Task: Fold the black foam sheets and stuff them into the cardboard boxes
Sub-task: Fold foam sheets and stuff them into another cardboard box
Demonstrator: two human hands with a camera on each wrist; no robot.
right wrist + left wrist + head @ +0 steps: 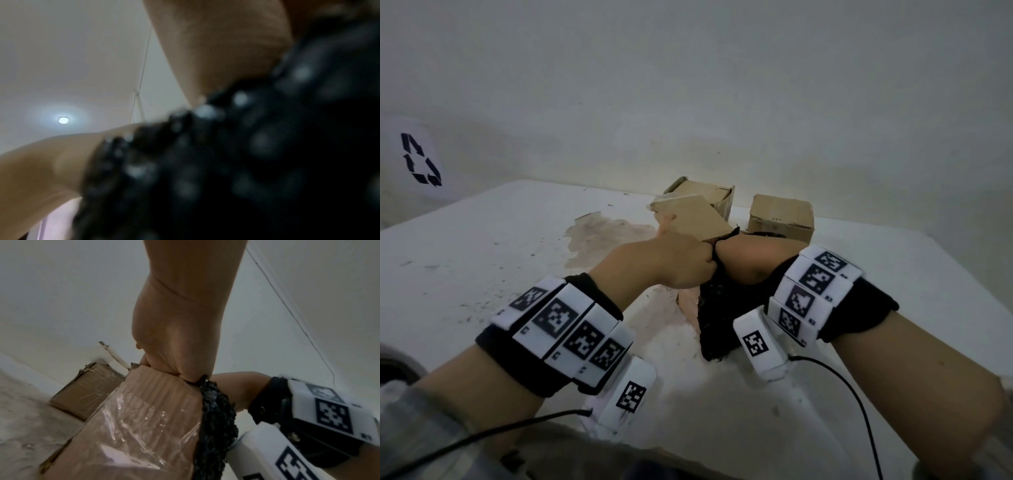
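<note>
Black foam sheet (717,315) gripped by right hand (753,262), bunched against open cardboard box (144,418) on white table (482,246). Left hand (671,260) clamps box's top edge. Two more boxes (780,217) behind.

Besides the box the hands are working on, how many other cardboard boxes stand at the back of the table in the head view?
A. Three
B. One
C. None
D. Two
D: behind the near box, which the left hand grips beside the black foam, two more boxes stand by the wall, one left and one right.
</note>
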